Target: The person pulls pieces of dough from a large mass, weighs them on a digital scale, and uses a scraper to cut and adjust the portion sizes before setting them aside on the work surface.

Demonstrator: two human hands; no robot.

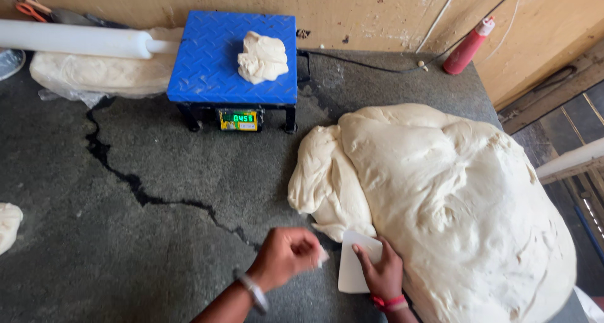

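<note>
1. the stone worktop [126, 235] was dark grey, with a black crack running across it from below the weighing scale toward the hands.
2. the big dough mass [453, 197] lay to the right of and nearer than the scale, spreading to the worktop's right edge.
3. a flatter slab of dough [94, 74] sat just left of the scale, on clear plastic.
4. the weighing scale [234, 58] had a blue checkered platform and a lit green display, and stood near the back wall.
5. a white rolling pin [75, 38] lay left of the scale, its end touching the platform's corner.
6. a dough lump [262, 57] rested on the scale's platform, right of centre.
7. a red squeeze bottle [469, 45] leaned on the wall, well right of the scale.
8. the right hand [382, 274], well in front of the scale, gripped a white dough scraper [353, 266] against the big mass's near edge.
9. the left hand [286, 255], just beside it, was closed in a fist on a small bit of dough [322, 256].
</note>
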